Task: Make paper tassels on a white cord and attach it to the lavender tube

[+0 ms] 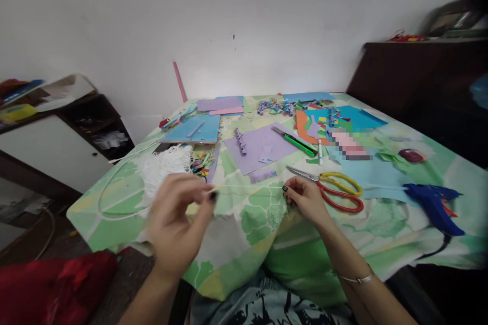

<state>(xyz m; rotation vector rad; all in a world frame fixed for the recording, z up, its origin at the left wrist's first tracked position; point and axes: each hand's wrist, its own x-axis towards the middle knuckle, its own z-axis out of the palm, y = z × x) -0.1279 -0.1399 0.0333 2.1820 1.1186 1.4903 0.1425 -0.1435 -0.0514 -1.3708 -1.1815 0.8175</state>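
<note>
Cord Held Taut Between Both Hands

The thin, pale cord [247, 186] spans in a near-straight line above the front of the cloth-covered counter [229, 244]. Left hand [177, 223], motion-blurred: thumb and fingers pinch one end. Right hand [305, 198]: fingers pinch the other. Adjacent to the right hand: metal scissors [319, 179] with one yellow and one red loop. Beyond the cord: flat lilac paper [253, 137] and a green-bodied cutter [299, 144]. Shirt [274, 310] lettering: partly hidden, illegible.
</note>
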